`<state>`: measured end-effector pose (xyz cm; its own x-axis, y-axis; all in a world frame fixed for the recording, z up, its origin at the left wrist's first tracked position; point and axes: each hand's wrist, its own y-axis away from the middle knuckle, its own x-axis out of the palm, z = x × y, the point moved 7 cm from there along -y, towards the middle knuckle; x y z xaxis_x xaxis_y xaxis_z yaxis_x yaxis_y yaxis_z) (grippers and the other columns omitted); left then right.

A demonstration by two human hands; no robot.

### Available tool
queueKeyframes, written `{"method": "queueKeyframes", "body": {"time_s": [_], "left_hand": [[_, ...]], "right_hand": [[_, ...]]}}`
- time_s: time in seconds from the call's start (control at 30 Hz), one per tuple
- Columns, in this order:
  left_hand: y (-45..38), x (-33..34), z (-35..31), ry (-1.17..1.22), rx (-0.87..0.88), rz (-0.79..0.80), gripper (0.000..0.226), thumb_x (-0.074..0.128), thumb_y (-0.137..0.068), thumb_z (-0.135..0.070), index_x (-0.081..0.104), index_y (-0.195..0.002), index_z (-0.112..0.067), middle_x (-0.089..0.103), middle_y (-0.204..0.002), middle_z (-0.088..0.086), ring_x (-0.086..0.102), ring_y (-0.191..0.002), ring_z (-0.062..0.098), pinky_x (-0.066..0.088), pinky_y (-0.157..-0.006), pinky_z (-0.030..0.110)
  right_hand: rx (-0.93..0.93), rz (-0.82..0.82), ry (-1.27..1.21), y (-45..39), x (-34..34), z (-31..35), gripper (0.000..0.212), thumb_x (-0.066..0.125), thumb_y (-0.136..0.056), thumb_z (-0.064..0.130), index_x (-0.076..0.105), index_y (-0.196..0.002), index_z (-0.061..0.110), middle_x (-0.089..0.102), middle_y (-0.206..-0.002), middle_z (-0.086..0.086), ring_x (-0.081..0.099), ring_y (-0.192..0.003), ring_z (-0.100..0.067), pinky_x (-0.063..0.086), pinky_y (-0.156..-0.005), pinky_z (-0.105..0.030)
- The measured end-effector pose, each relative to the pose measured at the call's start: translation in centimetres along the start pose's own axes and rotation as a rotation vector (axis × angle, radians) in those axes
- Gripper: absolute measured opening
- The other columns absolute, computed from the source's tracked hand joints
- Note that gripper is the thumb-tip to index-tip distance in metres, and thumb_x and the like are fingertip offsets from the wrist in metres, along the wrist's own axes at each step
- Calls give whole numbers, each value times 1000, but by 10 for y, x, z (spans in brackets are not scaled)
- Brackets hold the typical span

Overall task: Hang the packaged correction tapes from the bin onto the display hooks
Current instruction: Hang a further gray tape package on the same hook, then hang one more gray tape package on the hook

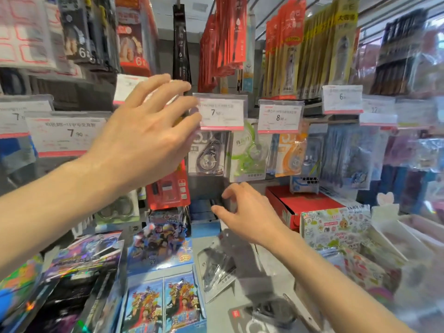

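Observation:
My left hand (149, 131) is raised in front of the display, fingers spread and fairly straight, fingertips beside the 7.90 price tag (221, 112); it holds nothing. Below that tag a grey packaged correction tape (209, 155) hangs on a hook. Lower down my right hand (245, 212) hovers with loosely curled fingers above the grey bin (269, 267); I see nothing in it. Several blurred dark correction tape packs (221, 265) lie in the bin, and more packs (264, 313) lie at its near end.
Green (249, 155) and orange (292, 152) tape packs hang to the right under an 8.00 tag (280, 116). A red box (302, 207) stands right of the bin. Card packs (163, 304) fill the left counter, sticker sheets (336, 227) the right. Dense hanging stock above.

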<state>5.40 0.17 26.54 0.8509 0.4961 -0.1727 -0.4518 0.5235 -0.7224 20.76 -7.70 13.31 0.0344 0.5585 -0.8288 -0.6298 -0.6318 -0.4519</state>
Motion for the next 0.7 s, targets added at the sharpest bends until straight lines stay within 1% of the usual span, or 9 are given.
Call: {"method": "queueKeyframes", "body": {"time_s": [0.1,0.23,0.3,0.37,0.47,0.53,0.6,0.67,0.7], "left_hand": [[15,-5,-20,59,25,-18,28,48,-102,-16,70,-113,-3,67,-129,18,59,-126,41,39,-113,54],[48,1,-58,222,46,46,27,53,-100,-16,70,-116,-1,68,-127,18,63,-119,41,48,-104,54],[69,13,-80,316,56,150,30,53,-99,-19,68,-118,-2,68,-125,17,63,-115,40,52,-95,52],[93,30,-104,397,57,298,36,50,-95,-28,66,-120,-7,66,-123,13,62,-111,37,55,-86,50],[132,57,-138,532,5,517,38,47,-95,-39,63,-120,-17,64,-120,4,62,-109,30,56,-83,47],[158,72,-156,617,-52,621,37,43,-96,-43,64,-118,-22,64,-118,0,63,-106,26,57,-83,43],[181,85,-169,691,-93,733,39,37,-97,-47,64,-116,-25,63,-119,-2,63,-107,25,57,-87,41],[198,93,-179,737,-111,811,42,32,-99,-50,64,-116,-28,63,-118,-5,63,-109,23,57,-88,39],[203,94,-181,754,-128,821,43,30,-101,-50,65,-115,-29,64,-117,-7,63,-108,21,57,-88,37]], "right_hand": [[-22,158,73,18,7,-18,37,58,-88,56,62,-110,26,60,-109,4,63,-90,-18,50,-84,-37],[-37,415,151,44,23,-45,39,61,-88,54,63,-116,26,67,-105,8,62,-90,-14,50,-83,-32],[-25,509,186,56,33,-58,37,63,-88,51,63,-116,27,67,-102,10,61,-90,-13,46,-79,-28],[-30,585,233,67,41,-67,34,64,-88,46,63,-115,25,65,-102,8,59,-91,-15,41,-75,-26],[-32,702,282,81,52,-73,37,66,-89,42,61,-117,19,64,-110,3,54,-91,-15,35,-71,-24],[-20,768,291,91,61,-78,42,69,-87,41,61,-122,19,64,-117,2,58,-100,-17,41,-76,-25],[3,805,284,98,70,-86,43,71,-84,36,63,-123,18,65,-121,0,60,-110,-21,49,-90,-31],[23,832,276,103,78,-93,46,73,-81,31,61,-124,16,65,-122,-2,60,-113,-24,50,-96,-38],[27,844,277,104,81,-95,50,73,-80,30,60,-127,18,64,-124,-1,59,-114,-23,49,-97,-37]]}}
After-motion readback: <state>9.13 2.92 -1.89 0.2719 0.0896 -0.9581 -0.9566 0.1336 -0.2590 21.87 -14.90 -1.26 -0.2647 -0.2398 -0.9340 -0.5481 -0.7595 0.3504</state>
